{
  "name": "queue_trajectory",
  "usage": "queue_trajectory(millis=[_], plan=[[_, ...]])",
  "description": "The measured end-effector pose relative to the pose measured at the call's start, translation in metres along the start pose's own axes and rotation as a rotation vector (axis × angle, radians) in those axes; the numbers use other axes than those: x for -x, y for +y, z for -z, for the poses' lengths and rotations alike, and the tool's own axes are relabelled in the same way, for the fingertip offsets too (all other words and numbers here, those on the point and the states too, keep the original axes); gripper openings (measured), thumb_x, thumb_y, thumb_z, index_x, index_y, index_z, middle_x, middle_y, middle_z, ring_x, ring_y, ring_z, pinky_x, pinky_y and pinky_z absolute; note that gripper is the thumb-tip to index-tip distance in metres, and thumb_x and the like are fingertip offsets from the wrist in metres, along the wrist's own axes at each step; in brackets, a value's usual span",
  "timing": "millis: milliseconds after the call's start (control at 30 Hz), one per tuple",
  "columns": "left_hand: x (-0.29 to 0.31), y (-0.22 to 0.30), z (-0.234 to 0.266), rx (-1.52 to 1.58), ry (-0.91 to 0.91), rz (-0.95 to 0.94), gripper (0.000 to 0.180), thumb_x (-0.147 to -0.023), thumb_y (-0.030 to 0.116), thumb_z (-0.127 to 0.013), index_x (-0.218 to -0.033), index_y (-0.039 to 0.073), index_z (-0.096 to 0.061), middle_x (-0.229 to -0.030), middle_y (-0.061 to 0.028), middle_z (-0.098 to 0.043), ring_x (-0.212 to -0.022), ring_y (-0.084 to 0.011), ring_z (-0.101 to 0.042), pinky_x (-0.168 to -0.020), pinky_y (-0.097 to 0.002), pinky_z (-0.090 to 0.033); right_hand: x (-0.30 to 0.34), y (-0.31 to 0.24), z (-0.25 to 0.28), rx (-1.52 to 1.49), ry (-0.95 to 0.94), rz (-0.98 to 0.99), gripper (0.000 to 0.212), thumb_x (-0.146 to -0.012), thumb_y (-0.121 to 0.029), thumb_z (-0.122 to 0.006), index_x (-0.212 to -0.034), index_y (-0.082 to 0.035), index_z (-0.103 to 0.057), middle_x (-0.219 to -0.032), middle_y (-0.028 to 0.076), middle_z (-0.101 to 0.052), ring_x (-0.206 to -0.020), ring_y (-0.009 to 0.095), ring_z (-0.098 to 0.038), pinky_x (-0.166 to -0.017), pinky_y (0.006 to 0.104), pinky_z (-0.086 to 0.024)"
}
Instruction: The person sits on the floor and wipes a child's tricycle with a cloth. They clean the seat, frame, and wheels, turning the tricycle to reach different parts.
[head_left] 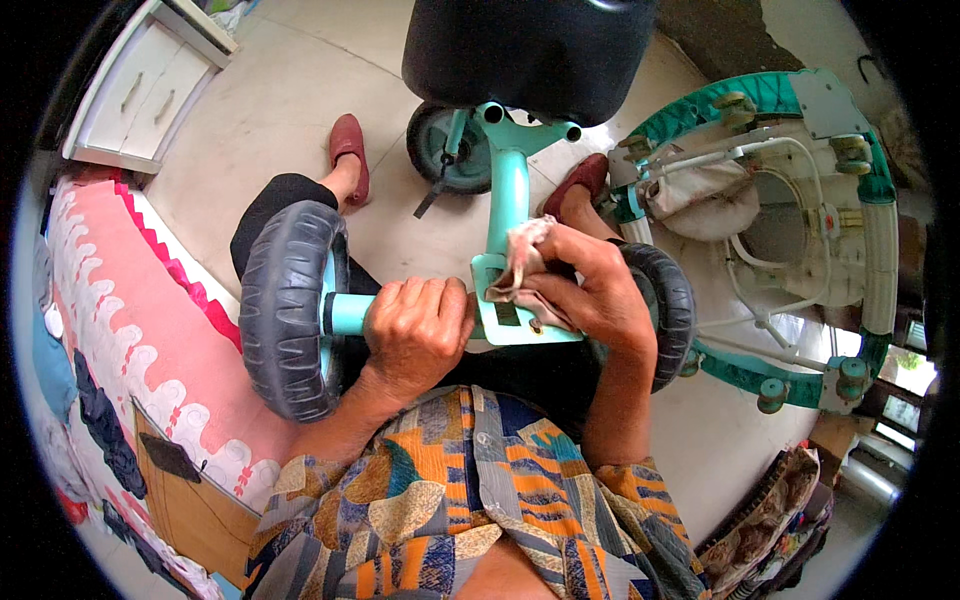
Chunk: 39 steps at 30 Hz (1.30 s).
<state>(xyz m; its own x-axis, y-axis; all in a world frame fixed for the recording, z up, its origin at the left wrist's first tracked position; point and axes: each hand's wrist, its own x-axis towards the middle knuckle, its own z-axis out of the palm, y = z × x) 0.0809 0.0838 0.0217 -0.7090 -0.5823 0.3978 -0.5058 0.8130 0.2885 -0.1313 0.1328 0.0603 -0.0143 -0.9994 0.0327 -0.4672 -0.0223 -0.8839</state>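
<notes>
A mint-green child's tricycle (508, 190) lies across my lap with its two black rear wheels (292, 310) toward me. My left hand (415, 325) is closed around the green axle tube beside the left wheel. In my right hand (595, 280) is a crumpled pale cloth (525, 265), pressed against the green bracket plate (540, 332) where the frame meets the axle. The black seat (530, 55) points away from me at the top. Below it, the front wheel (450, 150) and a pedal (430, 200) show between my feet.
On the right, a green-rimmed baby walker (750, 395) with casters is tipped on its side. A bed with a pink cover (140, 310) runs along the left. A white drawer cabinet (145, 95) stands at the far left. Folded fabric (770, 515) lies at the lower right.
</notes>
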Motion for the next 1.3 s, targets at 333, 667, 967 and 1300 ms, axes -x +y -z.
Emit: queue_trajectory(millis=[333, 667, 967, 1300], plan=[[-0.002, 0.001, 0.003, -0.002, 0.006, 0.000, 0.013, -0.073, 0.007, -0.067, -0.081, 0.002, -0.059, -0.067, -0.0078, -0.052, -0.063, -0.0248, -0.053, -0.061, -0.0370, -0.040, -0.041, 0.033, -0.018, 0.110, 0.293, -0.029, 0.015, -0.079, -0.012, -0.071, -0.089, -0.005, -0.062, -0.090, 0.015, -0.065, -0.082, 0.034, -0.065, -0.072, 0.0395, -0.051], [0.000, 0.000, 0.001, 0.001, -0.008, 0.003, 0.014, -0.073, 0.010, -0.067, -0.081, 0.002, -0.059, -0.069, -0.0080, -0.054, -0.065, -0.0246, -0.055, -0.061, -0.0371, -0.041, -0.025, 0.023, -0.023, 0.278, 0.202, 0.047, 0.014, -0.079, -0.012, -0.069, -0.087, -0.007, -0.059, -0.088, 0.014, -0.063, -0.083, 0.035, -0.063, -0.071, 0.0418, -0.051], [-0.002, 0.000, 0.002, -0.062, -0.002, -0.025, 0.017, -0.077, 0.017, -0.069, -0.075, 0.006, -0.057, -0.067, -0.0043, -0.053, -0.064, -0.0203, -0.054, -0.062, -0.0334, -0.040, -0.052, 0.018, -0.022, 0.474, 0.266, 0.158, 0.015, -0.078, -0.014, -0.069, -0.088, -0.006, -0.061, -0.086, 0.013, -0.061, -0.076, 0.031, -0.062, -0.069, 0.0398, -0.050], [0.001, -0.001, 0.000, -0.031, 0.011, 0.002, 0.014, -0.074, 0.013, -0.069, -0.076, 0.005, -0.057, -0.066, -0.0060, -0.052, -0.063, -0.0226, -0.054, -0.060, -0.0353, -0.040, -0.044, 0.029, -0.027, 0.099, 0.380, -0.077, 0.014, -0.086, -0.014, -0.067, -0.094, -0.004, -0.061, -0.086, 0.012, -0.065, -0.075, 0.024, -0.065, -0.068, 0.0354, -0.050]])
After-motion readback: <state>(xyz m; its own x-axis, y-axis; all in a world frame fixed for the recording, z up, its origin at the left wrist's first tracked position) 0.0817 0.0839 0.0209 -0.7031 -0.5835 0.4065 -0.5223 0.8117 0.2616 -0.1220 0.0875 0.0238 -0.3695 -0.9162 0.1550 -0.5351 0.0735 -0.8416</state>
